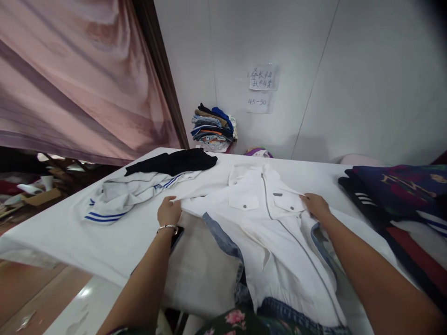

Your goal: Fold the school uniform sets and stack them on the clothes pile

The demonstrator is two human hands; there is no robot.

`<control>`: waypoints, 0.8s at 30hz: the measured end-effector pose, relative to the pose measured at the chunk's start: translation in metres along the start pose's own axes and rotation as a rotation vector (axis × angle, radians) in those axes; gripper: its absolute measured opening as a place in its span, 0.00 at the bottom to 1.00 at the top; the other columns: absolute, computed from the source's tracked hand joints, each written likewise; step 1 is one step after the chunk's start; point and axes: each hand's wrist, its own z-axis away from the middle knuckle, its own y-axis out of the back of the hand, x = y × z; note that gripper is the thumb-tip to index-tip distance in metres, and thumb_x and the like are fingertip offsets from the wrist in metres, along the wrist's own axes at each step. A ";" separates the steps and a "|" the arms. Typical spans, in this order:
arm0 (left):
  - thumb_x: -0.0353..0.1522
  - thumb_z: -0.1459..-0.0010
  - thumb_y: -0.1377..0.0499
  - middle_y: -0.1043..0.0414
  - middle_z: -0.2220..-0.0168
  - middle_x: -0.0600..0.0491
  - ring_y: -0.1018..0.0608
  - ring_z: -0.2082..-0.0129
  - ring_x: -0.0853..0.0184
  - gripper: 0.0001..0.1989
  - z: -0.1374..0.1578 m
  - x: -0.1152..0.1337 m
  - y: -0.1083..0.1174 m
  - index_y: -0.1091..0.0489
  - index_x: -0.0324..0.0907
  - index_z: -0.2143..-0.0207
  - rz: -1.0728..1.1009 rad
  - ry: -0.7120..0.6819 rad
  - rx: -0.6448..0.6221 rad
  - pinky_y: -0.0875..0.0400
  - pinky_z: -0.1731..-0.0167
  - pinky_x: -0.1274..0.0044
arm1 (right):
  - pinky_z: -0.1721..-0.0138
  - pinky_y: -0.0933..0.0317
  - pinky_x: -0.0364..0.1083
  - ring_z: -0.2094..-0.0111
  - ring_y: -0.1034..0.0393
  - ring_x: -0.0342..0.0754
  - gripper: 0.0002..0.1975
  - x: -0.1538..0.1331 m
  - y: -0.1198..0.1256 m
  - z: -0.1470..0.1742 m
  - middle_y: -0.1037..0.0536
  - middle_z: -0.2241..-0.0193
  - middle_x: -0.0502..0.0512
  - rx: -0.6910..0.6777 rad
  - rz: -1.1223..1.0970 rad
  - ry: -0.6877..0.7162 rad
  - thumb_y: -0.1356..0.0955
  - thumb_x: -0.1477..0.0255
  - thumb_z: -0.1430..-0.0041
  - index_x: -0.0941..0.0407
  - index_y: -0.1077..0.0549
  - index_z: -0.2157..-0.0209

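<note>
A white zip-front jacket [251,232] with two buttoned chest pockets and blue denim parts lies spread before me, its collar away from me and its hem hanging over the near table edge. My left hand [169,213] wears a silver bracelet and pinches the jacket's left-side sleeve, pulling it taut. On the other side my right hand [316,206] is closed on the jacket near the right chest pocket. The end of the right-side sleeve is hidden by my arm.
A black garment [174,161] and a grey-white garment with blue stripes [122,193] lie at the left on the white table [104,251]. Several folded clothes [213,128] are stacked by the wall. More dark clothes [401,200] lie at right. Paper notes [263,77] hang on the wall.
</note>
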 end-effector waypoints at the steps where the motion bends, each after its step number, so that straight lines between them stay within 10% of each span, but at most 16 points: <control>1: 0.32 0.45 0.48 0.25 0.67 0.45 0.24 0.62 0.55 0.16 0.002 0.000 0.001 0.32 0.42 0.54 -0.094 -0.013 -0.050 0.34 0.65 0.70 | 0.65 0.43 0.45 0.58 0.29 0.52 0.22 0.003 0.000 0.002 0.22 0.60 0.60 0.010 -0.008 -0.005 0.45 0.60 0.36 0.55 0.24 0.61; 8: 0.30 0.46 0.45 0.36 0.45 0.38 0.36 0.44 0.49 0.24 -0.002 0.063 -0.017 0.38 0.41 0.44 -0.427 -0.520 -0.106 0.45 0.47 0.60 | 0.66 0.43 0.44 0.60 0.29 0.52 0.24 0.015 -0.009 0.007 0.21 0.62 0.58 0.014 -0.029 -0.006 0.45 0.57 0.37 0.54 0.24 0.64; 13: 0.31 0.45 0.44 0.27 0.54 0.39 0.28 0.50 0.53 0.14 -0.032 0.103 -0.057 0.29 0.41 0.56 -0.250 -0.367 -0.266 0.38 0.51 0.66 | 0.61 0.41 0.46 0.54 0.30 0.54 0.24 0.010 -0.016 0.010 0.24 0.53 0.60 0.036 -0.016 -0.027 0.46 0.58 0.36 0.55 0.25 0.57; 24: 0.27 0.45 0.47 0.41 0.43 0.28 0.37 0.42 0.47 0.25 -0.083 0.024 0.011 0.41 0.31 0.45 -0.191 -0.053 0.044 0.38 0.51 0.61 | 0.56 0.40 0.50 0.52 0.32 0.59 0.23 0.008 -0.013 0.008 0.24 0.54 0.64 -0.038 -0.070 -0.010 0.45 0.60 0.37 0.56 0.25 0.58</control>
